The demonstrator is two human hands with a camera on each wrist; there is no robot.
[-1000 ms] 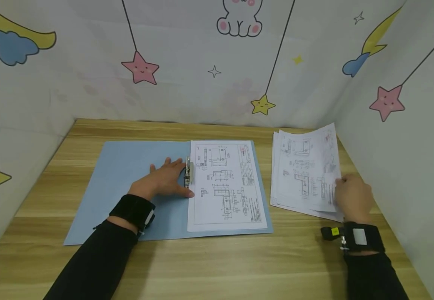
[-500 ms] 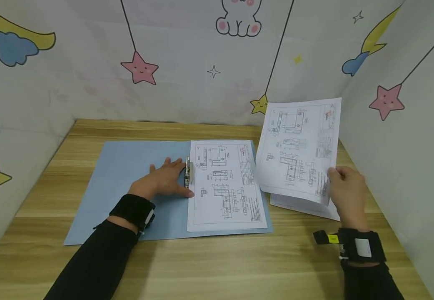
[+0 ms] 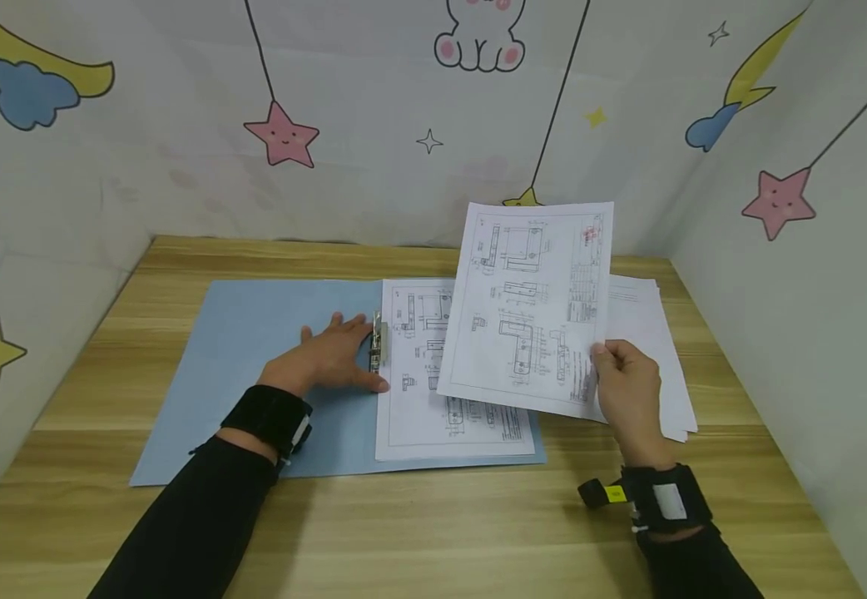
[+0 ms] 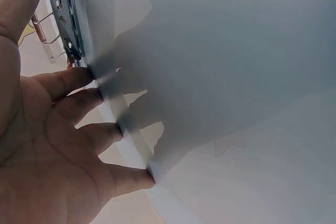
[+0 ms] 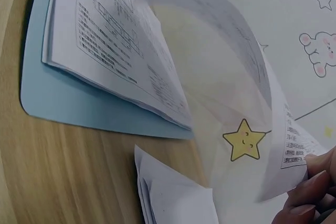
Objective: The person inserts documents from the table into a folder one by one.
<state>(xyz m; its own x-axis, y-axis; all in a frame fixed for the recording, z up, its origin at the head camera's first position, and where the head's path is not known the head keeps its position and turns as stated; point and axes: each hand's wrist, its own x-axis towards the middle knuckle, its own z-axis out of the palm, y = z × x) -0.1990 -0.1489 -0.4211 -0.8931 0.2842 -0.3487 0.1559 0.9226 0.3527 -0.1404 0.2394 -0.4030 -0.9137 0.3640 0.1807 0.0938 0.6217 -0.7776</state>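
A light blue folder [image 3: 284, 316] lies spread open, its metal clip [image 3: 375, 343] along the middle. Printed technical drawings [image 3: 411, 433] rest on its right half. My left hand [image 3: 329, 358] rests with spread fingers on the folder beside the clip; in the left wrist view, its fingertips [image 4: 142, 177] touch the blue surface. Between thumb and fingers, my right hand [image 3: 628, 391] pinches the lower right corner of a drawing sheet [image 3: 531, 308]. That sheet is raised and overlaps the filed drawings in the head view; the right wrist view shows it curving.
A stack of white paper [image 3: 646, 349] lies right of the folder, partly behind the raised sheet. The wooden table [image 3: 418, 532] meets decorated walls [image 3: 374, 191] at the back and sides.
My right hand has lifted the drawing sheet off the right-hand stack and carried it left, over the folder's right edge. My left hand stays in place.
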